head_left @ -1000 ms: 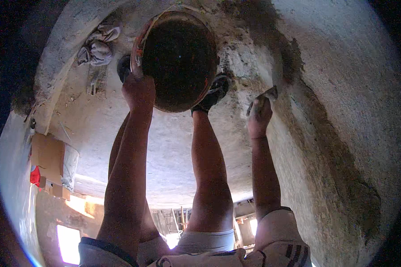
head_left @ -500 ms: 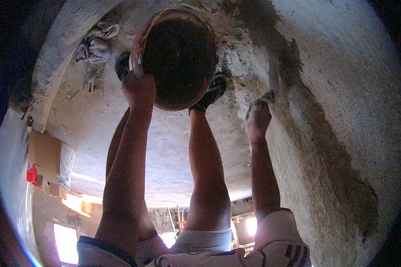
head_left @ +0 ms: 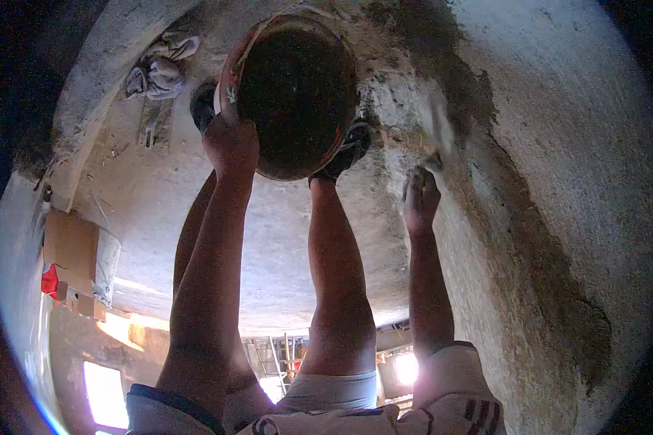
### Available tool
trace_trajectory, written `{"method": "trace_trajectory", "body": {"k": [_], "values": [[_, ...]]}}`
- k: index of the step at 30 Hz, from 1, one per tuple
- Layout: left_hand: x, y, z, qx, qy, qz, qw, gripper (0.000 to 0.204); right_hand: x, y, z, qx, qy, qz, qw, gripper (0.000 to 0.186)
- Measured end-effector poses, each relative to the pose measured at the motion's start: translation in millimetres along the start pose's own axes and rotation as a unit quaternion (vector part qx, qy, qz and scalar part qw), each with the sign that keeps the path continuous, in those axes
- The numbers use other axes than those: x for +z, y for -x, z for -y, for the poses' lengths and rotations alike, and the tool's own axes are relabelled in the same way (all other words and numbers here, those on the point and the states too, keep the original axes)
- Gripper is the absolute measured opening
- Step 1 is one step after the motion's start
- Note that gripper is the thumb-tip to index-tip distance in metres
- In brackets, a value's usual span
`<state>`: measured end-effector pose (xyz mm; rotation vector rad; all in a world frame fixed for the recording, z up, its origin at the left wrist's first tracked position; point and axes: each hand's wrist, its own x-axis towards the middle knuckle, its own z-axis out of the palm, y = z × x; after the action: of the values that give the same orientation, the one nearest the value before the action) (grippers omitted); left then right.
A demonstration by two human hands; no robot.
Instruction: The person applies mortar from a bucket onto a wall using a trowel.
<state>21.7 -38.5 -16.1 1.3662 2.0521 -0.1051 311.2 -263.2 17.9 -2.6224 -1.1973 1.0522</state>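
A round, reddish-rimmed tub (head_left: 229,75) with a dark inside is tilted toward me above my feet. My left hand (head_left: 230,147) is closed on the left side of its rim. How much the tub holds is too dark to tell. At the foot of the right-hand wall, my right hand (head_left: 421,194) is closed round the handle of a trowel (head_left: 440,123). The blade is smeared by motion and lies close to the wall. Beside it runs a dark, damp-looking band of mortar (head_left: 474,98) along the lower wall.
My dark shoes (head_left: 350,151) stand under the tub. A crumpled cloth (head_left: 164,78) lies at the far left. Cardboard (head_left: 71,246) and a pale bucket (head_left: 107,264) stand by the left wall. Behind me are a ladder (head_left: 276,359) and bright openings.
The trowel has swung, its blade now blurred and tilted more to the left, and my right hand has dipped slightly nearer me. My left hand and the tub have shifted a little right.
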Motion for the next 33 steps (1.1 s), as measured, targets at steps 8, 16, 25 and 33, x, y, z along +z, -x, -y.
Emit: {"method": "trace_trajectory", "body": {"k": [8,16,25,33], "values": [[-6.4,6.3,-12.3,-0.067,0.091,-0.005,0.994,0.02,91.7,-75.1,1.1,-0.237,0.154,-0.036,0.958,0.024],[5.2,3.7,0.7,-0.018,0.103,-0.014,0.994,0.022,133.5,-89.8,-24.2,-0.22,0.224,-0.061,0.948,0.025],[-0.9,3.7,-7.9,0.014,0.042,-0.021,0.999,0.022,103.9,-89.2,-16.8,-0.145,0.138,-0.109,0.974,0.019],[7.4,-0.5,5.9,-0.031,0.095,-0.026,0.995,0.022,93.4,-79.4,16.7,0.043,0.014,-0.002,0.999,0.027]]}}
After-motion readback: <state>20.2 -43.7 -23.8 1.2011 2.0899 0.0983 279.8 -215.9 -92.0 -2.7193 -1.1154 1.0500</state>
